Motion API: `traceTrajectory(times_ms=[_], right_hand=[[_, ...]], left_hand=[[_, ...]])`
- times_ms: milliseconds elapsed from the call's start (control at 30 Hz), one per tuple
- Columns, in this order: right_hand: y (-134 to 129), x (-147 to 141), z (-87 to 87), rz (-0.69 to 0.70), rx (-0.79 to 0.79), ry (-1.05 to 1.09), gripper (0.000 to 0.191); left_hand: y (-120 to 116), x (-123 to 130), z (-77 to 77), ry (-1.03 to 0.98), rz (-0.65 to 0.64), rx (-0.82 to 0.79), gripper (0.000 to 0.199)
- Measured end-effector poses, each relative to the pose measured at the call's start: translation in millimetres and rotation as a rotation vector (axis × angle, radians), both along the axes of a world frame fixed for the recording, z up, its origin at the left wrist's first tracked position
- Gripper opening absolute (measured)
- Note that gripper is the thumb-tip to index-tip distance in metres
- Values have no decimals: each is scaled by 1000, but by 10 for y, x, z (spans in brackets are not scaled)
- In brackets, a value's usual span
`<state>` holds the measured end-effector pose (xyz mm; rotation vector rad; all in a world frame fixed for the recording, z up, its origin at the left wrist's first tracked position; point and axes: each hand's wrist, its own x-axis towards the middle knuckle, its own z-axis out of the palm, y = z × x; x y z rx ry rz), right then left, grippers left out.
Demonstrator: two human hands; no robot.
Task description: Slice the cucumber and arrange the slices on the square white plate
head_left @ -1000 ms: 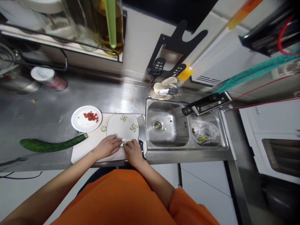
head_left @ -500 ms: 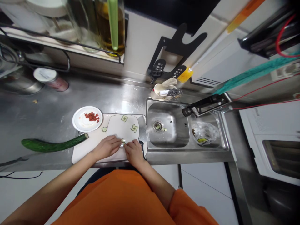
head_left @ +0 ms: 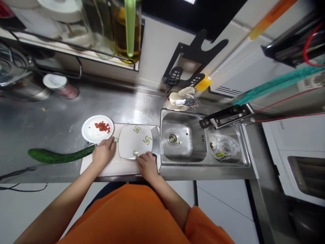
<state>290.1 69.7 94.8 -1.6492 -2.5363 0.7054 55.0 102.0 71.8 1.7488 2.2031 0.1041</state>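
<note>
My left hand (head_left: 103,153) is over the cutting board (head_left: 111,169), with its fingers closed at the edge of a round cucumber slice (head_left: 115,140). My right hand (head_left: 148,166) rests at the near right edge of the white square plate (head_left: 128,144). Its fingers are curled beside a small cucumber arrangement (head_left: 135,153); what they may hold is hidden. Two more pinwheels of cut cucumber lie on the plate. A knife (head_left: 157,140) with a wide blade lies right of the plate, its black handle partly behind my right hand.
A whole cucumber (head_left: 58,156) reaches from the counter to the board's left edge. Behind it stands a white plate (head_left: 87,130) with chopped red pieces. The sink (head_left: 193,135) lies to the right, with a faucet (head_left: 223,115) over it. A pink can (head_left: 64,88) stands back left.
My left hand has moved left from the square plate to the cucumber slice on the board. My right hand stays at the plate's near edge. The view has shifted slightly.
</note>
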Motion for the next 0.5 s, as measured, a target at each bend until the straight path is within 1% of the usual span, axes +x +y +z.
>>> traceTrajectory(times_ms=[100, 200, 367, 500], right_hand=[[8, -10, -10, 5, -1, -6, 22], [10, -5, -15, 4, -1, -7, 22], [17, 8, -3, -4, -10, -1, 21], [35, 10, 10, -8, -13, 2, 20]], left_hand=[[62, 80, 62, 14, 1, -67, 43], [87, 113, 109, 4, -2, -98, 41], [99, 109, 106, -2, 1, -89, 37], [117, 117, 101, 18, -1, -88, 40]])
